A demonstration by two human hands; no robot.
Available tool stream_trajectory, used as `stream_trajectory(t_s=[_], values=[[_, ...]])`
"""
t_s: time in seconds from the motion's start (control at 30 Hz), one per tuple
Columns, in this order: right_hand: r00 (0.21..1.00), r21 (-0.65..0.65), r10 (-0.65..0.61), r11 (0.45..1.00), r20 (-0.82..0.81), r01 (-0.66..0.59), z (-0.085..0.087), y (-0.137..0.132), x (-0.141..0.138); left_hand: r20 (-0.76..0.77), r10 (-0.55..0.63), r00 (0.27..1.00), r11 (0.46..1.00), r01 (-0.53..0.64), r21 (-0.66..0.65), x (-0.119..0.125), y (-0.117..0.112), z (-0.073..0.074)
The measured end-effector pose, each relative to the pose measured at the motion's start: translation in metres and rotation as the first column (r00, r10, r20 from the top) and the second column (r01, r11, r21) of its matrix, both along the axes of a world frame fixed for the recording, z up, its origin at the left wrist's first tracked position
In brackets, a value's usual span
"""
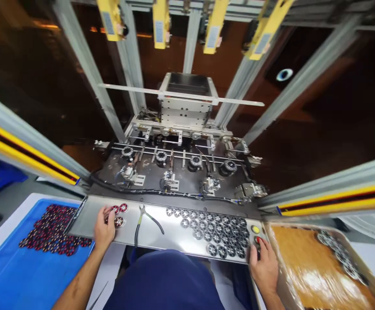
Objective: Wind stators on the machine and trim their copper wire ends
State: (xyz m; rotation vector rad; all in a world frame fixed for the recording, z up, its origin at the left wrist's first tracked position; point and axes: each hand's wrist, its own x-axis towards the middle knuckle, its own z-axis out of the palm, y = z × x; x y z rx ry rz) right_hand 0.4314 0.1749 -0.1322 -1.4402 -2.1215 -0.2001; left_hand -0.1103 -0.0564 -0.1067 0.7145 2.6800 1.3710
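Note:
My left hand (104,230) is at the left part of a long metal tray (177,234). Its fingers and thumb curve around a small red-and-black disc (107,218), partly hidden by them. More red-marked discs (118,221) lie just right of it. My right hand (264,265) is at the tray's right end, fingertips by a red button (257,240), thumb and forefinger apart; whether it presses the button I cannot tell. Several black-and-silver discs (210,228) lie in rows near it. Green-and-black cutting pliers (142,212) rest between the two groups.
Behind the tray stands a machine bed (182,181) with several round fixtures (161,158). A blue tray (10,275) with piled discs (56,228) is at left; a plastic-lined box (306,267) at right. A yellow button (255,229) and yellow side bars (342,200) are close by.

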Motion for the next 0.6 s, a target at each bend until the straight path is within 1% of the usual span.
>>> stream_trajectory(t_s=[0.17,0.33,0.6], values=[[0.999,0.004,0.046,0.999,0.009,-0.046,-0.001,0.006,0.002,0.020,0.021,1.000,0.999,-0.022,0.030,0.001,0.002,-0.001],[0.996,0.011,0.080,0.997,0.044,-0.081,-0.001,0.009,0.003,0.019,0.030,0.999,0.998,-0.030,0.049,0.002,0.001,0.001],[0.994,0.054,0.066,0.996,0.087,-0.071,0.000,0.012,0.004,0.016,0.004,1.000,0.996,-0.005,0.091,0.003,0.002,0.000]])
